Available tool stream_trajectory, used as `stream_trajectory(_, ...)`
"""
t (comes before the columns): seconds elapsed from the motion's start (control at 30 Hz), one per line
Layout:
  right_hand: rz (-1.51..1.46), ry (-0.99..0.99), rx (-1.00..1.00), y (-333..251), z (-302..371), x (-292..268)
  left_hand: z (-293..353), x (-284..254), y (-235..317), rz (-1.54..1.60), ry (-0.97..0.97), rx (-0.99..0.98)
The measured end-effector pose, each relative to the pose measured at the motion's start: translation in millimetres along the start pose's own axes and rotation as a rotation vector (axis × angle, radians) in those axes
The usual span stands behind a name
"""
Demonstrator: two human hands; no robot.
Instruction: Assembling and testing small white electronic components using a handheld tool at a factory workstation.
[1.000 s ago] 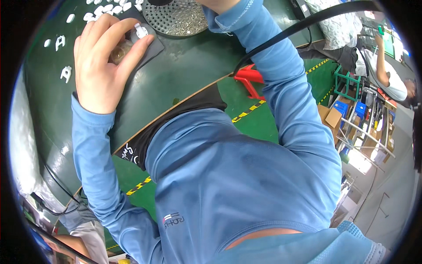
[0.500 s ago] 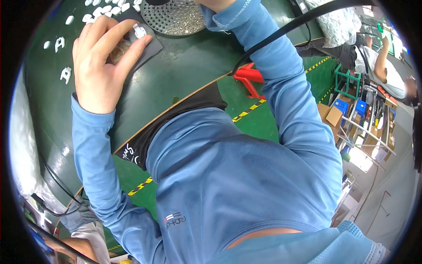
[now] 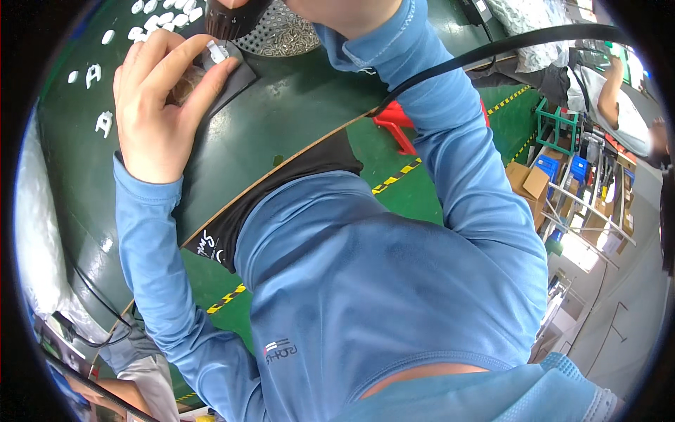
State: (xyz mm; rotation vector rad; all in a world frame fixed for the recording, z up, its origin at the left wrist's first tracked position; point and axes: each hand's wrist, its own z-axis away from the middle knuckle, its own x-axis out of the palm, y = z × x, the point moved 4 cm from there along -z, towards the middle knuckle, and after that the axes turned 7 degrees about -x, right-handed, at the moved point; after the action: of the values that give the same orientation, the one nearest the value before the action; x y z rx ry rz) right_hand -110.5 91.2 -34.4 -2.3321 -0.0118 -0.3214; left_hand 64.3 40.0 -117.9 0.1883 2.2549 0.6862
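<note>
**One small white part (image 3: pixel 217 52) pinched in the left hand (image 3: pixel 158 102) over a dark block (image 3: pixel 237 83)**

One green workbench (image 3: pixel 246 130) spreads across the upper left, its edge passing the person's waist. One blue shirt (image 3: pixel 394 281) bears a small printed chest mark (image 3: pixel 279 349) of stripes beside lettering; one black cloth (image 3: pixel 209 246) at the waist carries white script. Two co-workers are partly visible, one in a white top (image 3: pixel 633 133) at the right, the other at lower left. One thick black cable (image 3: pixel 492 49) crosses the right sleeve.

One round perforated tray (image 3: pixel 261 43) holds silvery metal pieces (image 3: pixel 292 39), too many to count. The right hand (image 3: pixel 344 15) is largely cut off by the top edge, so its grip cannot be told; one dark ribbed object (image 3: pixel 232 22) stands near it, between tray and left hand.

The left thumb and forefinger close on the white part, which sits at the block; the other fingers curve around one translucent amber thing (image 3: pixel 184 86), partly hidden. About a dozen rounded white pieces (image 3: pixel 166 18) cluster nearby, two more lie apart, and two A-shaped white pieces (image 3: pixel 104 124) rest farther left.
</note>
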Motion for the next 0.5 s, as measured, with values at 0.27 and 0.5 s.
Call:
stream_trajectory(0.27,-0.121,-0.001,0.061,18,8,7,-3,-1,-3,-0.018,0.007,0.012)
stream_trajectory(0.5,-0.216,-0.268,0.076,12,2,15,-8,0,1,0.032,0.027,0.079)
